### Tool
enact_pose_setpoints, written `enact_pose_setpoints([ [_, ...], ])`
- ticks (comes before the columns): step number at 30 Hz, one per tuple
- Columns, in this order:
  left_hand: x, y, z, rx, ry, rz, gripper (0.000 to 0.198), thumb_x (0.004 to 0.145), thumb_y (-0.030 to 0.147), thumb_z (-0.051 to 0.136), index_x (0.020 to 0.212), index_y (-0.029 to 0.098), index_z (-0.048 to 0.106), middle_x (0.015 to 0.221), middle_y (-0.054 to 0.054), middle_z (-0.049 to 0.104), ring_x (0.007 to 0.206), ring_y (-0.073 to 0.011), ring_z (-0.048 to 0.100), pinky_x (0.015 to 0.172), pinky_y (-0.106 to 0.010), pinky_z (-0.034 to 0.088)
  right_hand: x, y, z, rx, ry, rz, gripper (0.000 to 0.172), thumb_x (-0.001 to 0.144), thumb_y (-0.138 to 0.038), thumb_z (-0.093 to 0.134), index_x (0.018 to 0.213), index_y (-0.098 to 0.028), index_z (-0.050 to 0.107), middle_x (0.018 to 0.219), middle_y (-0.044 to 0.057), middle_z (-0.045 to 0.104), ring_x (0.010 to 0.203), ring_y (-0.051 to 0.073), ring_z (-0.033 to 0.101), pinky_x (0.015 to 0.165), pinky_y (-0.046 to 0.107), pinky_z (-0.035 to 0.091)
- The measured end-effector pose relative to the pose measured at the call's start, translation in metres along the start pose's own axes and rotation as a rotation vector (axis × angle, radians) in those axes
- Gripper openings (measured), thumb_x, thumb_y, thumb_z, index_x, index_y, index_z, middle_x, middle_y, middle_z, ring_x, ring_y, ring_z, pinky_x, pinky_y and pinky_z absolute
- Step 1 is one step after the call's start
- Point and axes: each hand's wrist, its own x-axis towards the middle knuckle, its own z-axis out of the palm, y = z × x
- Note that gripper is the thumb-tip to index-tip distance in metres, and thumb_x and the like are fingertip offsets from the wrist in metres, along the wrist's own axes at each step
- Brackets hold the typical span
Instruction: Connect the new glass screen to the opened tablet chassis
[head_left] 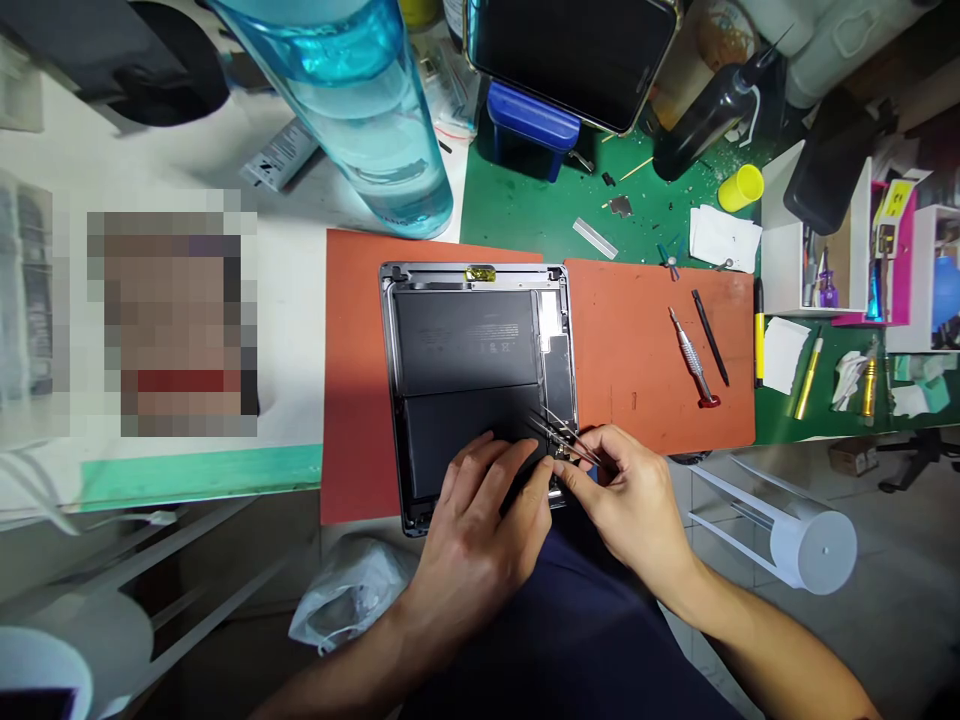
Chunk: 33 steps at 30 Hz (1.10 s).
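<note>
An opened tablet body [475,330] with its black battery cells exposed lies on an orange mat [637,350] at the bench's near edge. My left hand [480,520] rests on the tablet's lower part, fingers curled and thumb pressing near the lower right corner. My right hand [630,490] pinches metal tweezers [559,432], whose tips point up-left over the battery's lower right area. What the tips touch is too small to tell.
A red-handled screwdriver [694,357] and a black tool [710,335] lie on the mat's right. A large blue water bottle [352,110] stands behind left, a dark screen [570,50] behind. White organisers [817,250], a yellow cap [741,187] and small tools crowd the green mat at right.
</note>
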Motion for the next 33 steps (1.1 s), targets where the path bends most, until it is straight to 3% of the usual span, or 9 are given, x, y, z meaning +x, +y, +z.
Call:
enact_pose_setpoints([
  [5, -0.0009, 0.0, 0.0009, 0.014, 0.013, 0.011, 0.041, 0.087, 0.006, 0.077, 0.128, 0.012, 0.072, 0.125, -0.015, 0.069, 0.117, -0.03, 0.062, 0.111, -0.053, 0.054, 0.0006, 0.0018, -0.0028, 0.078, -0.022, 0.019, 0.007, 0.095, -0.027, 0.073, 0.09, -0.023, 0.07, 0.082, -0.002, 0.067, 0.071, 0.015, 0.059, 0.065, 0.028, 0.045],
  [10, -0.0018, -0.002, 0.0009, 0.018, 0.008, 0.019, 0.041, 0.088, 0.008, 0.078, 0.128, 0.013, 0.073, 0.126, -0.014, 0.069, 0.117, -0.03, 0.062, 0.111, -0.054, 0.054, 0.0019, 0.0003, -0.0026, 0.121, -0.008, 0.038, 0.013, 0.098, -0.034, 0.069, 0.092, -0.023, 0.074, 0.083, -0.001, 0.066, 0.072, 0.015, 0.058, 0.065, 0.028, 0.044],
  [19, -0.0015, -0.0065, -0.0006, 0.024, -0.028, 0.044, 0.046, 0.088, 0.01, 0.079, 0.133, 0.014, 0.071, 0.129, -0.014, 0.068, 0.119, -0.0303, 0.061, 0.114, -0.054, 0.053, 0.0047, -0.0056, 0.0026, 0.036, 0.041, 0.046, 0.022, 0.095, -0.036, 0.072, 0.078, -0.023, 0.065, 0.074, -0.003, 0.064, 0.063, 0.014, 0.054, 0.059, 0.028, 0.04],
  [33, -0.0021, -0.0068, -0.0002, 0.033, -0.012, 0.054, 0.047, 0.088, 0.008, 0.079, 0.134, 0.011, 0.069, 0.128, -0.016, 0.067, 0.12, -0.0324, 0.06, 0.11, -0.055, 0.055, 0.0078, -0.0068, 0.0039, 0.033, 0.019, 0.084, 0.024, 0.094, -0.037, 0.07, 0.076, -0.023, 0.063, 0.07, -0.003, 0.064, 0.06, 0.013, 0.053, 0.056, 0.026, 0.04],
])
